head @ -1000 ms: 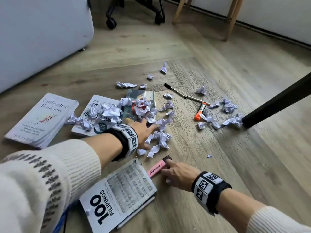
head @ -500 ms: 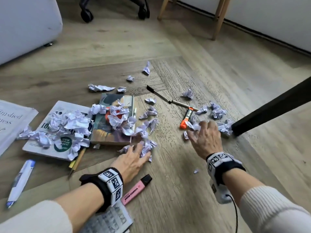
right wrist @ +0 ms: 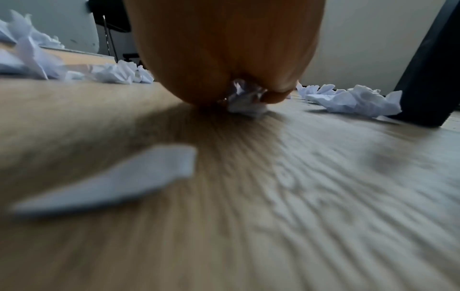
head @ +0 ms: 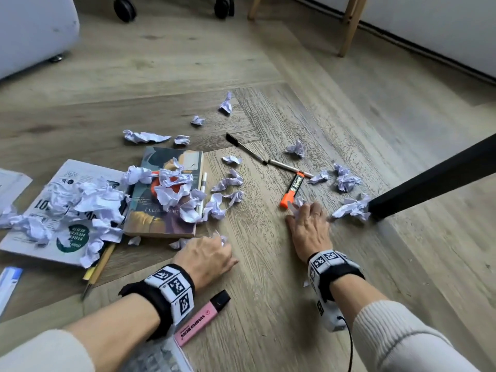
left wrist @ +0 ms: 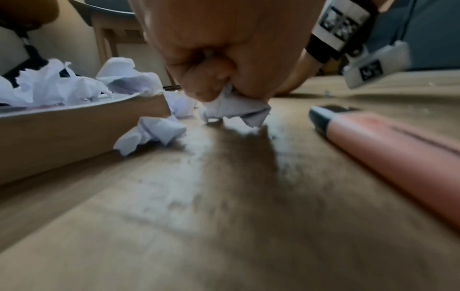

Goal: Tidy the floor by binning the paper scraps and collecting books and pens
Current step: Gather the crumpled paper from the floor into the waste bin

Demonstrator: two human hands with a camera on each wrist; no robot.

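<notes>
Crumpled white paper scraps point(head: 225, 183) litter the wooden floor and two books. My left hand point(head: 208, 253) is low on the floor in front of the painted-cover book point(head: 163, 218), its fingers curled round a paper scrap point(left wrist: 236, 110). My right hand point(head: 306, 224) is beside the orange marker point(head: 291, 190), gripping another paper scrap point(right wrist: 245, 102) against the floor. A pink highlighter point(head: 201, 322) lies by my left wrist. Two thin pens point(head: 247, 147) lie end to end beyond the marker. A white book point(head: 48, 232) under paper lies at left.
A black table leg point(head: 429, 181) slants in from the right, with a paper wad point(head: 351, 208) at its foot. Pencils point(head: 98, 269) stick out beneath the white book. Chair castors point(head: 124, 9) and wooden legs point(head: 349, 25) stand at the back. A flat scrap point(right wrist: 112, 181) lies behind my right hand.
My right hand left the pink highlighter, crossed right to the orange marker and closed on a scrap. My left hand drew back from the pile and curled round a scrap near the book.
</notes>
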